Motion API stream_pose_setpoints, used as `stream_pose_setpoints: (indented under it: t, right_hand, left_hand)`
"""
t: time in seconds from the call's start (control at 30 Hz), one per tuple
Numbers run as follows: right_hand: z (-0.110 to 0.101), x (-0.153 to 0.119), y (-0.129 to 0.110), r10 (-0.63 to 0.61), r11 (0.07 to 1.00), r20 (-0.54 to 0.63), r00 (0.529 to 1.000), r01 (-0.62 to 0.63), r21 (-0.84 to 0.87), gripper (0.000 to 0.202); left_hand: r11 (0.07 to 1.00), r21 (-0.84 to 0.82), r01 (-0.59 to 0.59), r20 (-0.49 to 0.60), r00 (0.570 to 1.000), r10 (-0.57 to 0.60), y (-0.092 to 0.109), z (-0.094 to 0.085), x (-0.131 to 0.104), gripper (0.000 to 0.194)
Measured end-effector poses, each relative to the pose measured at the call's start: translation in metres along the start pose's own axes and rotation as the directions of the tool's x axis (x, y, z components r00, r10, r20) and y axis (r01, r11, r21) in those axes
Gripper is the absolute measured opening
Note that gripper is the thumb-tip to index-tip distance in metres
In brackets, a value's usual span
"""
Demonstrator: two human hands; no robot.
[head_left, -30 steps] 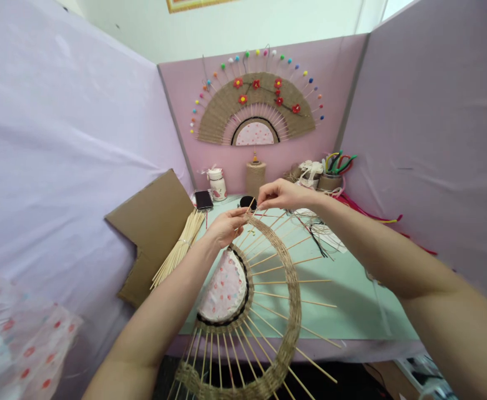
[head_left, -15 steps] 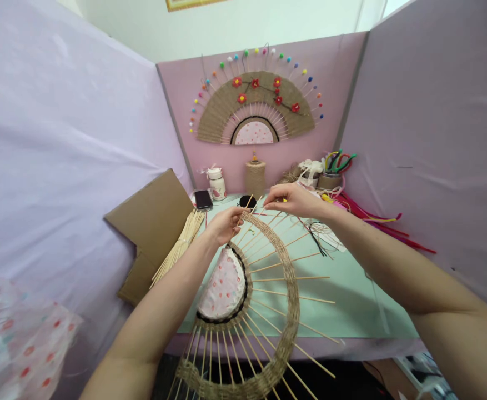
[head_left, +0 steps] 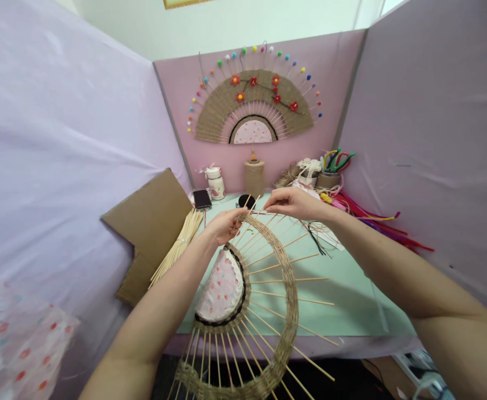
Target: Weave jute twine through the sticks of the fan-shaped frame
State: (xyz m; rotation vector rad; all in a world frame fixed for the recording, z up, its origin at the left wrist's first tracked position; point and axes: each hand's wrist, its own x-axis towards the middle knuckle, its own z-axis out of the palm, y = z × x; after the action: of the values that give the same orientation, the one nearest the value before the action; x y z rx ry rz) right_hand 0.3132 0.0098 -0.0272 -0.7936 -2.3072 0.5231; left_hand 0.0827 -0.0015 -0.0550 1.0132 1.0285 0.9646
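Note:
A half-round fan frame of thin wooden sticks, with a band of brown twine woven across them, stands tilted on its side before me. At its hub is a half-disc of white cloth with pink-red spots, edged by a dark braid. My left hand is closed around the upper end of the frame, gripping the band and the outermost sticks. Just to the right, my right hand is pinched near the stick tips; what lies between its fingers is too small to make out.
A finished-looking fan with pompoms and red flowers hangs on the back panel. A twine spool, white bottle and phone stand behind. Left are a stick bundle and cardboard; right, a tool pot and pipe cleaners.
Very little differs. The view has shifted slightly, and my right hand has moved a touch lower and to the right, still pinched. My left hand keeps its hold on the fan frame.

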Motion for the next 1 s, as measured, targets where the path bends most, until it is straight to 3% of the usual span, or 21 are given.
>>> stream_pose_setpoints:
  t: [0.23,0.43,0.63,0.87,1.0]
  right_hand:
    - [0.002,0.000,-0.006,0.009,1.000,-0.022,1.000,-0.008,0.022,0.029]
    - [-0.001,0.000,-0.001,0.051,0.998,-0.057,0.997,-0.048,0.048,0.028]
    - [0.000,-0.006,0.000,0.061,0.994,-0.049,0.997,-0.057,0.088,0.030]
    - [-0.002,-0.008,0.000,0.065,0.995,-0.038,0.997,-0.062,0.076,0.032]
    - [-0.001,-0.008,0.012,0.143,0.989,-0.036,0.989,-0.142,0.031,0.031]
  left_hand:
    - [0.993,0.103,-0.049,0.055,0.998,0.044,-0.006,-0.002,0.002,0.019]
    - [0.996,0.045,-0.077,0.091,0.993,0.073,-0.004,-0.003,-0.001,0.019]
    - [0.997,-0.075,0.011,0.012,1.000,-0.010,0.001,0.000,-0.005,0.013]
    - [0.994,-0.093,-0.056,-0.011,0.998,0.055,-0.003,0.001,-0.006,0.007]
    - [0.994,-0.099,-0.053,-0.023,0.998,0.051,-0.011,0.000,0.001,0.009]
